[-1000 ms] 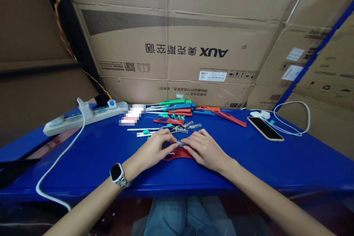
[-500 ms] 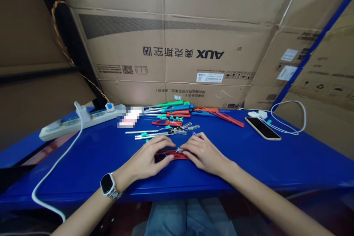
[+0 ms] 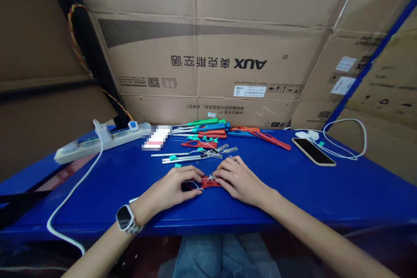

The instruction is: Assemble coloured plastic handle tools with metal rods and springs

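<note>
— Pinched from both ends: the left hand [image 3: 172,187] and right hand [image 3: 239,178] hold a red handle [image 3: 210,181] flat on the table [image 3: 325,191], fingertips closed on it.

— How will it handle?

— Light, stiff plastic, probably; grip the flat sides. Beyond the handle lie metal rods [image 3: 182,157], then more handles [image 3: 208,130].

Bare blue table [image 3: 325,191] right of right hand [image 3: 239,179] — open passage up to phone [image 3: 313,151] and white cable [image 3: 350,150]. Left of left hand [image 3: 172,187]: clear stretch, bounded by power strip [image 3: 97,139] cord. Ahead — scattered metal rods [image 3: 182,157], coloured tool pile [image 3: 208,131], cardboard boxes [image 3: 202,61] behind.
</note>
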`<state>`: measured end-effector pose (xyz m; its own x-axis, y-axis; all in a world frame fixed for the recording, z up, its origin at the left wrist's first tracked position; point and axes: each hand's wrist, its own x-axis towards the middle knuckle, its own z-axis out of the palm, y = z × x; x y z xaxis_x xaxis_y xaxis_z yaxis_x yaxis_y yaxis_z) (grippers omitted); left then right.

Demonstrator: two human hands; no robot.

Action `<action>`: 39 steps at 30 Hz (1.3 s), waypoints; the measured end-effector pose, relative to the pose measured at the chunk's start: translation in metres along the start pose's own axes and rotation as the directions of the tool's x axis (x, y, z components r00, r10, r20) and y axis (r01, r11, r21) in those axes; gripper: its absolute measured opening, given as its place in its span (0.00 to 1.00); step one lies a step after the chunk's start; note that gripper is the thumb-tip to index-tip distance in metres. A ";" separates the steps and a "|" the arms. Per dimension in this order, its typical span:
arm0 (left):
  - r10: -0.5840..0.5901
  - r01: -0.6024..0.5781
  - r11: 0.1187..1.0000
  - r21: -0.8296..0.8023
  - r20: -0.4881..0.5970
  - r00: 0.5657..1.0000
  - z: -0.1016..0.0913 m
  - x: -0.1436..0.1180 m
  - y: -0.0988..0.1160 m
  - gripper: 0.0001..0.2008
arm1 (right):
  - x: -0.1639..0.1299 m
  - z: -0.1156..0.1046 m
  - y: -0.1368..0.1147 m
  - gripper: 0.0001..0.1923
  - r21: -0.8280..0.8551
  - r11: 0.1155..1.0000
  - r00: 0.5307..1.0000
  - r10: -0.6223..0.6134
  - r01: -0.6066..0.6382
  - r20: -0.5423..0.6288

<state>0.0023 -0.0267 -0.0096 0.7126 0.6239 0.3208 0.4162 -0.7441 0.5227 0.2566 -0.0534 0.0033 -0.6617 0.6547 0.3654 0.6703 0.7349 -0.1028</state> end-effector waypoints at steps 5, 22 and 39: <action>-0.010 0.009 0.999 0.031 0.027 1.000 0.001 0.002 0.004 0.09 | 0.001 0.001 -0.001 0.13 0.058 0.998 1.000 0.026 -0.026 -0.010; 0.044 -0.038 0.992 0.123 -0.050 0.998 0.001 0.009 0.001 0.08 | 0.000 0.027 0.011 0.08 0.450 0.877 0.960 0.249 -0.168 -0.129; 0.032 -0.049 0.995 0.085 0.191 0.981 -0.014 0.020 0.009 0.07 | 0.001 0.028 0.011 0.07 0.462 0.872 0.962 0.244 -0.162 -0.124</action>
<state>0.0123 -0.0179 0.0122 0.8204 0.5424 0.1808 0.4270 -0.7916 0.4370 0.2541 -0.0394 -0.0232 -0.4312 0.7873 0.4406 0.5363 0.6164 -0.5766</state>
